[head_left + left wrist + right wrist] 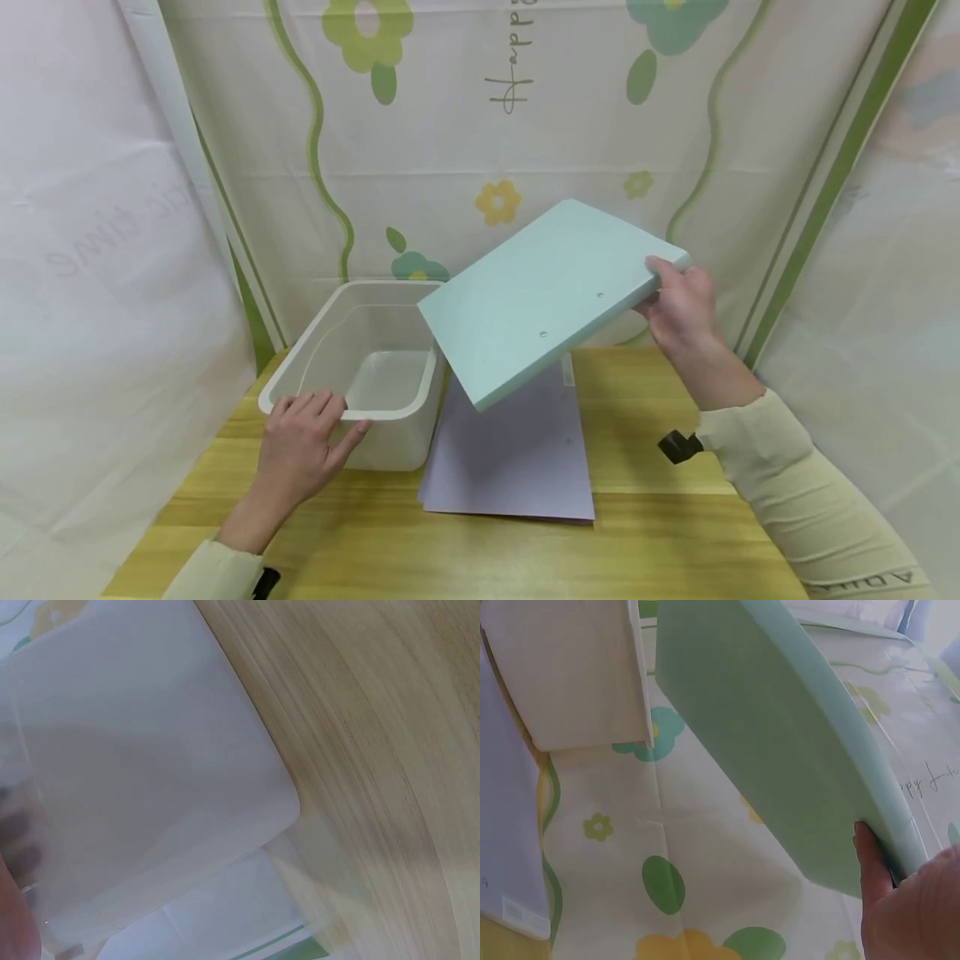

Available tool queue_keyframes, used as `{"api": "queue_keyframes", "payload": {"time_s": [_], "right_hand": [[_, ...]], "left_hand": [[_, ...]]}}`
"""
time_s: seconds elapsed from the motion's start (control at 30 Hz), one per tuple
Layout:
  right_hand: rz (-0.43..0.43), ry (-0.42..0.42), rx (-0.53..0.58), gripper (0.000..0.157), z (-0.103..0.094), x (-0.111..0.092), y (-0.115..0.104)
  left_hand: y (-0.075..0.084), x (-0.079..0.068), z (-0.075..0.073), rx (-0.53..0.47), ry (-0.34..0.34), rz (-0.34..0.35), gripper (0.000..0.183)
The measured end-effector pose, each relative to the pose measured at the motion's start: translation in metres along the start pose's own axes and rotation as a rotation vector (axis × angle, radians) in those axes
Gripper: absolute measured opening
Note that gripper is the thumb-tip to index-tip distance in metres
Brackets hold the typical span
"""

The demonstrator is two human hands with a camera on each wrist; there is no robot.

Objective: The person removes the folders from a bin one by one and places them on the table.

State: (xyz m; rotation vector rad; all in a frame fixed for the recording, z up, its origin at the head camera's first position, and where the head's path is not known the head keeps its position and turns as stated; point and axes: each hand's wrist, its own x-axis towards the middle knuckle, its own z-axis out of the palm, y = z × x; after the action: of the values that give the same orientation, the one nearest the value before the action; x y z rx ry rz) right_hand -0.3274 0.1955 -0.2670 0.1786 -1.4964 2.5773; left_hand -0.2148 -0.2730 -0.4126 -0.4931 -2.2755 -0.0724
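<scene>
My right hand [681, 312] grips a mint-green file binder [551, 292] by its far right corner, thumb on the upper face. The binder is held tilted in the air, over the purple folders and the right rim of the bin. My left hand [303, 437] holds the front rim of a white plastic bin [397, 437]. In the left wrist view its fingers show faintly through the bin wall [150, 765]. The right wrist view shows the thumb and the binder [780, 750] from the underside. I see nothing lying on the visible part of the bin's floor.
Purple folders [510, 467] lie in a stack on the wooden table [660, 517], just right of the bin. A flower-patterned curtain [525, 142] hangs behind the table, and white sheets [97, 333] stand at both sides.
</scene>
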Motion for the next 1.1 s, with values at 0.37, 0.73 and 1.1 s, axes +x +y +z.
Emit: {"api": "queue_keyframes", "payload": {"time_s": [0.37,0.73,1.1], "right_hand": [[0.050,-0.012,-0.077,0.064,-0.012,0.000,-0.007],[0.107,0.013,-0.131,0.072,-0.025,0.005,-0.010],[0.149,0.023,-0.193,0.075,-0.038,0.014,-0.011]], "left_hand": [[0.000,-0.001,0.000,-0.001,0.000,0.005,0.042],[0.001,-0.001,0.000,-0.001,-0.007,0.001,0.042],[0.001,0.000,-0.001,0.000,0.000,0.004,0.042]]}}
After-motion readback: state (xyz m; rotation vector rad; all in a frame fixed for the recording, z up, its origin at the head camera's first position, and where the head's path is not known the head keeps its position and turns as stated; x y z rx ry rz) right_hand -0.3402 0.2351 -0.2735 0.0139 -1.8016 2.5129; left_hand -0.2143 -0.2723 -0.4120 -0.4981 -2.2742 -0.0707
